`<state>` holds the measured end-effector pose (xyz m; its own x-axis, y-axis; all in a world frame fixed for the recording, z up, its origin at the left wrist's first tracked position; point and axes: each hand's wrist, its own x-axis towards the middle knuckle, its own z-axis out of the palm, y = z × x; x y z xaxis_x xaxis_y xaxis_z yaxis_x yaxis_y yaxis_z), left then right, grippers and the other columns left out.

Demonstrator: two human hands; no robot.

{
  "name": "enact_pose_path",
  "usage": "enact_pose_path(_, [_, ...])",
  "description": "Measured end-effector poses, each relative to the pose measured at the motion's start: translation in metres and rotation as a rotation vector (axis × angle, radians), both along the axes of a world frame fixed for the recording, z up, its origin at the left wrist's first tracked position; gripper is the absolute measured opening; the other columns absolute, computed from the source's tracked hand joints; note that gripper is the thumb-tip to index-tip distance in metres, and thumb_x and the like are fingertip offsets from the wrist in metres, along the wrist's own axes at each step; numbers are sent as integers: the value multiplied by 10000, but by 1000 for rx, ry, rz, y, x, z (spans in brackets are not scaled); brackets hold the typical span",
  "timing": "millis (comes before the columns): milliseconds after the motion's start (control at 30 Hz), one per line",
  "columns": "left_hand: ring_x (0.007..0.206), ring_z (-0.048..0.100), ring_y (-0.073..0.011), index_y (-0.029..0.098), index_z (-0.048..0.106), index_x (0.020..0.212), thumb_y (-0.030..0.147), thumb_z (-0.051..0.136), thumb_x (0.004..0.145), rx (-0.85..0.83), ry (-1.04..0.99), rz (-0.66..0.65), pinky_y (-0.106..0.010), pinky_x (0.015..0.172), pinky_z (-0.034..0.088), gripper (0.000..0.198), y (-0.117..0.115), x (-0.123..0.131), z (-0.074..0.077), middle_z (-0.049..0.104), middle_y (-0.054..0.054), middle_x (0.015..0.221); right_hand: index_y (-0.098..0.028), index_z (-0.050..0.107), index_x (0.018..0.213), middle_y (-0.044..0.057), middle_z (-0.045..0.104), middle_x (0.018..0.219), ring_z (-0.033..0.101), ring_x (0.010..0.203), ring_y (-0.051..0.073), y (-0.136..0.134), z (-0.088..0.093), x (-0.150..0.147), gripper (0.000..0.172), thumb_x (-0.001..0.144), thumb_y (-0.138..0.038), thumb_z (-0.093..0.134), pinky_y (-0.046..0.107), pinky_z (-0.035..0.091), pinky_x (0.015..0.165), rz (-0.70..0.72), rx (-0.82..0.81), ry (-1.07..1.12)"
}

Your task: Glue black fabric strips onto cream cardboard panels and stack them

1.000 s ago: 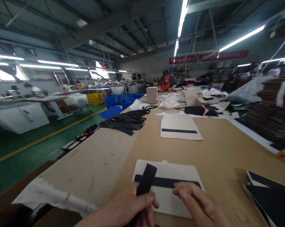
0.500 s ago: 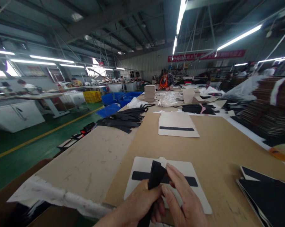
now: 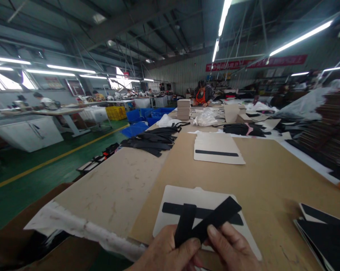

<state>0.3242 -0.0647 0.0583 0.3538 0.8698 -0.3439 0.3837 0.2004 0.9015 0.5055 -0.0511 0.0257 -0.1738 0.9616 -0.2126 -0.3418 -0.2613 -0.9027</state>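
Observation:
My left hand (image 3: 166, 254) pinches a short upright black strip (image 3: 184, 227) at the bottom of the view. A second black strip (image 3: 218, 218), slanting up to the right, is pinched by my right hand (image 3: 229, 250). The two strips cross near my thumbs. Just beyond them on the brown table (image 3: 271, 177) lies a white card (image 3: 184, 195) with a black band (image 3: 170, 207) across it.
A stack of similar white cards (image 3: 218, 148) lies farther up the table. A heap of black strips (image 3: 153, 142) sits at the left edge, black-faced cards (image 3: 325, 235) at the right. A person in an orange apron (image 3: 203, 96) works at the far end. Blue bins (image 3: 141, 122) stand on the green floor.
One second ago my left hand held a single bundle of strip while my right rested on the card. Now my right hand has drawn one strip away and fanned it out to the right.

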Motion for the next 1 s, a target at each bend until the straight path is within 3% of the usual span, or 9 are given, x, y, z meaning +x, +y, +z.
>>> enact_pose_path(133, [688, 632, -193, 240, 704, 920, 519, 527, 871, 85, 295, -197, -271, 597, 447, 335, -10, -18, 26, 715, -13, 802, -246, 717, 840, 36, 714, 848, 671, 789, 203, 21, 30, 31, 307, 679, -493, 803, 307, 576, 723, -205, 53, 106])
enact_pose_path(200, [769, 645, -231, 274, 707, 911, 428, 548, 863, 192, 526, -207, -314, 677, 467, 227, -14, -29, 35, 716, -21, 856, -255, 699, 824, -7, 666, 771, 632, 687, 144, 42, 50, 57, 280, 666, -446, 827, 238, 565, 648, -331, 123, 83])
enact_pose_path(267, [872, 639, -261, 277, 696, 931, 278, 567, 820, 328, 730, -191, -364, 789, 472, 170, -10, -37, 35, 706, -36, 934, -259, 680, 818, -39, 609, 688, 563, 583, 106, 63, 65, 76, 273, 663, -423, 834, 191, 517, 544, -318, 171, -12])
enact_pose_path(333, [963, 609, -271, 253, 678, 968, 134, 529, 770, 447, 863, -193, -402, 880, 461, 275, 3, -42, 24, 681, -51, 1001, -258, 682, 857, -53, 578, 628, 513, 523, 98, 80, 70, 81, 283, 685, -443, 810, 186, 457, 472, -169, 164, -186])
enact_pose_path(500, [1140, 493, -266, 209, 620, 1126, 69, 442, 797, 679, 951, -115, -417, 994, 431, 399, 43, -47, -21, 595, -82, 1180, -236, 715, 1044, -13, 712, 771, 614, 646, 158, 113, 52, 44, 342, 809, -467, 623, 249, 464, 561, 341, 224, -671])
enact_pose_path(633, [1156, 455, -260, 190, 593, 1165, 126, 542, 760, 735, 885, -52, -395, 1040, 403, 413, 54, -56, -46, 570, -73, 1242, -228, 738, 972, -13, 740, 840, 631, 719, 163, 132, 39, 5, 266, 820, -357, 560, 262, 463, 647, 505, 411, -895])
enact_pose_path(800, [1138, 451, -246, 197, 590, 1180, 119, 550, 731, 765, 825, -25, -374, 1031, 395, 457, 53, -63, -56, 582, -44, 1238, -183, 740, 978, 21, 736, 850, 624, 748, 173, 147, 27, -27, 278, 796, -286, 556, 271, 445, 683, 617, 491, -952])
enact_pose_path(1000, [1107, 466, -238, 189, 601, 1133, 115, 537, 722, 778, 788, -33, -362, 1021, 396, 423, 52, -64, -57, 592, -55, 1173, -174, 746, 919, 11, 712, 779, 571, 665, 147, 160, 5, -41, 252, 797, -250, 539, 256, 391, 610, 684, 540, -1015])
